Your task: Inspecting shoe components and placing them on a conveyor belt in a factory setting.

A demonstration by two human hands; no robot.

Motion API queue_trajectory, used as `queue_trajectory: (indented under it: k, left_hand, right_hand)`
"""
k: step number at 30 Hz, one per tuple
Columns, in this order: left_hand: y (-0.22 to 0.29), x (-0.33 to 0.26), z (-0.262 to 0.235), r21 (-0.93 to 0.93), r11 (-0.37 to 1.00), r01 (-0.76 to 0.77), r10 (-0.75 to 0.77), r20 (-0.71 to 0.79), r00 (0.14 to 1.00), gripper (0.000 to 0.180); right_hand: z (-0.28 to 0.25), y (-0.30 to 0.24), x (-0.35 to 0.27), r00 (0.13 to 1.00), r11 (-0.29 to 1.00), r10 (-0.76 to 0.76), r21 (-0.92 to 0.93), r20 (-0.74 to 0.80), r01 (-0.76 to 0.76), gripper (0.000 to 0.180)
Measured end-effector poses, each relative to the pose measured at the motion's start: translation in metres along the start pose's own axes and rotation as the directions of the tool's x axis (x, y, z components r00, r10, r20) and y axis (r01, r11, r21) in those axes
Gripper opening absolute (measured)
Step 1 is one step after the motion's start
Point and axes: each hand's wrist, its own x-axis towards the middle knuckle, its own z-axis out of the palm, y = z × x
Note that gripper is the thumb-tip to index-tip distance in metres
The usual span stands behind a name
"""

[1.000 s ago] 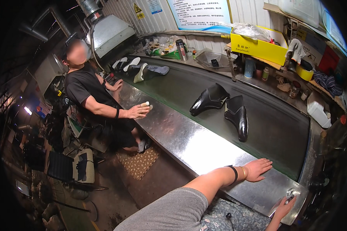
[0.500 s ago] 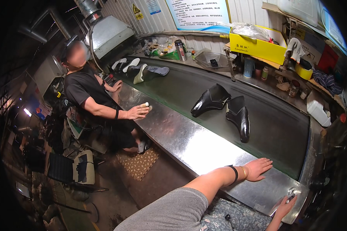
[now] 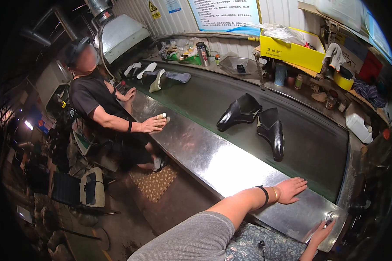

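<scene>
My left hand (image 3: pixel 291 190) lies flat on the shiny metal ledge (image 3: pixel 213 163), fingers stretched toward the dark belt (image 3: pixel 311 130). At the ledge's near right corner, my right hand (image 3: pixel 321 231) has its fingers curled at a small shiny metal thing (image 3: pixel 330 219), too small to make out. Two black leather shoe uppers stand on the belt beyond my left hand: the left one (image 3: pixel 239 112) points toward the lower left, and the right one (image 3: pixel 271 132) has its toe toward me. Neither hand touches them.
Across the ledge a co-worker (image 3: pixel 96 95) rests both hands on it, one with wrapped fingertips. More shoe parts (image 3: pixel 159 80) lie at the belt's far left. Along the back stand a flask (image 3: pixel 202 54), a yellow box (image 3: pixel 292 50) and a white jug (image 3: pixel 358 124).
My hands stay in the same places. The view has shifted slightly, and the co-worker appears a little farther left. Both black uppers show almost no movement.
</scene>
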Motion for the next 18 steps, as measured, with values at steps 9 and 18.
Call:
queue_trajectory:
  k: [9, 18]
  left_hand:
    - [0.001, 0.000, -0.004, -0.029, 1.000, 0.003, -0.003, -0.017, 1.000, 0.068]
    - [-0.004, 0.007, 0.003, 0.009, 0.999, -0.037, 0.037, -0.035, 0.999, 0.066]
  right_hand:
    - [0.001, 0.019, 0.009, 0.996, 0.985, 0.008, 0.171, 0.086, -0.022, 0.061]
    - [-0.073, -0.020, -0.078, 0.988, 0.965, 0.025, 0.255, 0.154, -0.065, 0.052]
